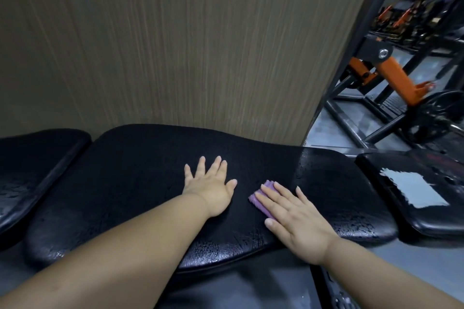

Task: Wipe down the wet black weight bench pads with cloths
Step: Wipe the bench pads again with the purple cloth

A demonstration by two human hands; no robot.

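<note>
Both bare forearms reach in from the near edge over the middle pad [140, 178], the long black cushion of the weight bench. Beads of water shine along this pad's near rim and towards its right end.

The right hand [293, 218] lies flat on the middle pad, right of its centre. Its fingers [285, 194] are straight and a little apart, pressing down a purple cloth [258, 206]. The cloth is mostly hidden under them, with only its left and far edges showing on the pad surface.

The left hand [211, 185] rests palm-down near the middle pad's centre, just left of the cloth and not touching it. Its fingers are spread wide and the thumb points towards the cloth; it holds nothing.

Left of the middle pad, across a narrow gap, lies a second black pad [37, 165], also beaded with water. Right of the middle pad sits a third black pad [426, 221] with a pale reflection on its top.

Directly behind the middle pad rises a brown wood-grain wall panel [175, 45]. Beyond the pad's far right end, on a grey floor [334, 133], stands an orange and black machine [391, 73] with a dark weight plate [442, 110].
</note>
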